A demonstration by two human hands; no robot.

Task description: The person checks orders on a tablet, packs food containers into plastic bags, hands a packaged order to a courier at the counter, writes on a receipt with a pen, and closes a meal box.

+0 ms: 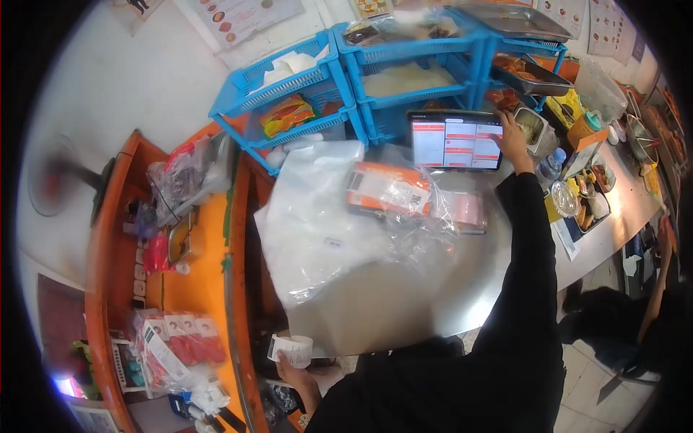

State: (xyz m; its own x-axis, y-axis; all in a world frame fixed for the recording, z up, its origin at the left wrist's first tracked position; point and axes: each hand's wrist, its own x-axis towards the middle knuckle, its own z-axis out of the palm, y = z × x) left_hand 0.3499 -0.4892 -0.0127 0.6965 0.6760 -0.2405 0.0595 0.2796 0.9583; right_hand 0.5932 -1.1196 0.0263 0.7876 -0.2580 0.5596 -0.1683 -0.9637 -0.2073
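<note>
My left hand [294, 372] is low in view at the near left of the metal table, closed on a curled white printed receipt [294, 351]. Farther away, my right hand [512, 142] reaches to the right side of a tablet [456, 141] standing at the back of the table. Its fingers are apart, with one at the upper right edge and another over the lit screen of red and white boxes. In front of the tablet lie an orange and white packet [388, 189] and clear plastic bags [317, 216].
Blue basket racks [346, 79] stand along the back. At right are a water bottle [551, 167], a metal tray [532, 131] and a foil-topped round container [565, 198]. Orange shelving [195, 267] runs along the left, near a fan [50, 177]. Another person's arm [655, 289] shows at far right.
</note>
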